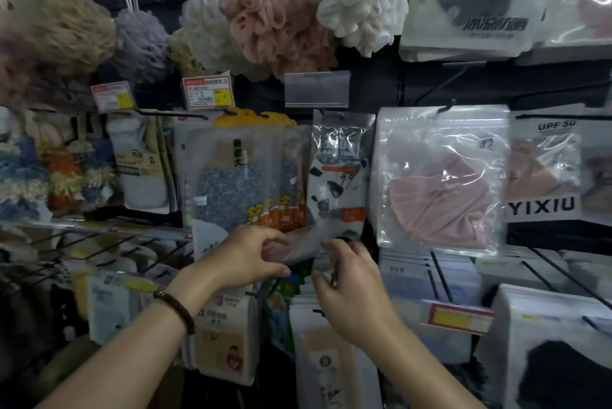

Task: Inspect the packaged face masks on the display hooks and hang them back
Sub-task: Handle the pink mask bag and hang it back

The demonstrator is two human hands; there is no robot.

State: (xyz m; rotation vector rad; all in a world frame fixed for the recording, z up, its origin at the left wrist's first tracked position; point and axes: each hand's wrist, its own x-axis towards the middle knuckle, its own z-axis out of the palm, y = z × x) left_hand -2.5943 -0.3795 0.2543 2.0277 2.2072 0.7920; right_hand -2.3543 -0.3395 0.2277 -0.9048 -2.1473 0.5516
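masks on the hooks

a clear packet holding a pink face mask (438, 176) hangs upright from a black display hook (445, 108). just right of it hangs a yixiu mask packet (543, 173), partly overlapped by the first.

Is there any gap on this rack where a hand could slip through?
One dark gap shows beside the empty label holder, above the pink mask pack. Another lies under the sponges, among bare hooks. Around both hands, left and right, packs overlap tightly.
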